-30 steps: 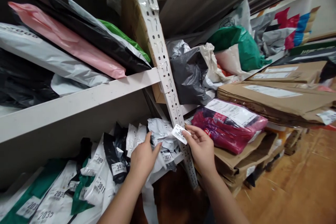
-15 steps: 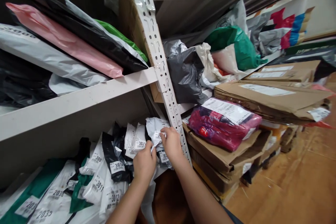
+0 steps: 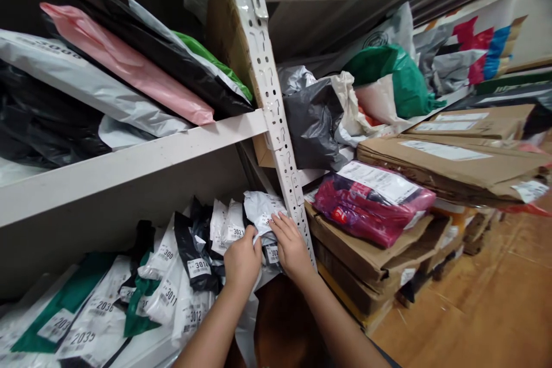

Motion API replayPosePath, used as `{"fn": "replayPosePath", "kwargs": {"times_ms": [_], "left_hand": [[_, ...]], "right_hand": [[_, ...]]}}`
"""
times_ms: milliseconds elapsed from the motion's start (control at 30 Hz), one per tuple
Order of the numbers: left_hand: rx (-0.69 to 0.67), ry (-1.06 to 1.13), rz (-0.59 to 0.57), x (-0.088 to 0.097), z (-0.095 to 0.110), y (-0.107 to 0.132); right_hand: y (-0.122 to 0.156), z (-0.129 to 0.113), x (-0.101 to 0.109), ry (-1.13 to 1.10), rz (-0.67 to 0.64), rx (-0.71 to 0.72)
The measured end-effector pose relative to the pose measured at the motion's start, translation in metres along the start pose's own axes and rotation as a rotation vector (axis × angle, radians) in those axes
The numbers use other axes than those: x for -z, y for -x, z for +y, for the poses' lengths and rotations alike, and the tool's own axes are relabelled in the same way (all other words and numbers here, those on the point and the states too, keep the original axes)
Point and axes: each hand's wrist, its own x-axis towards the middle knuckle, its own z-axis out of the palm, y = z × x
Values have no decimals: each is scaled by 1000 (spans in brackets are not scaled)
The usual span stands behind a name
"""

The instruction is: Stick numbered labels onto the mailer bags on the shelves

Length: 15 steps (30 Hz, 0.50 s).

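Both my hands work at the right end of the lower shelf, on a crumpled grey-white parcel bag that stands among a row of numbered parcels. My left hand is closed around the bag's lower left edge. My right hand lies on the bag's front, fingers stretched flat and pressing on a small white number sticker there. The perforated white shelf post rises just right of my right hand.
Black, white and green mail bags with number labels fill the lower shelf. Pink, black and green bags lie on the upper shelf. To the right, a magenta parcel rests on stacked cardboard boxes; wooden floor lies beyond.
One second ago my right hand held a loose white number sticker near the post. It has moved left onto the grey-white bag and now presses flat; my left hand has closed on the bag.
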Motion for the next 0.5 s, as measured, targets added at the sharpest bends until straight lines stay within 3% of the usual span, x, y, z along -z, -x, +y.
{"fn": "replayPosePath", "kwargs": {"times_ms": [167,267,433,500], "left_hand": [[88,325,8,12,-3,16],[99,550,71,23,-7,41],[162,926,126,37,-12,76],[237,1067,149,40,-14,83]], "right_hand": [[19,3,2,-76,150,31],[16,-4,9,-118,172,-59],[-1,-19,13,-134,-51,-156],[-2,-28,18,-167,8,-237]]}}
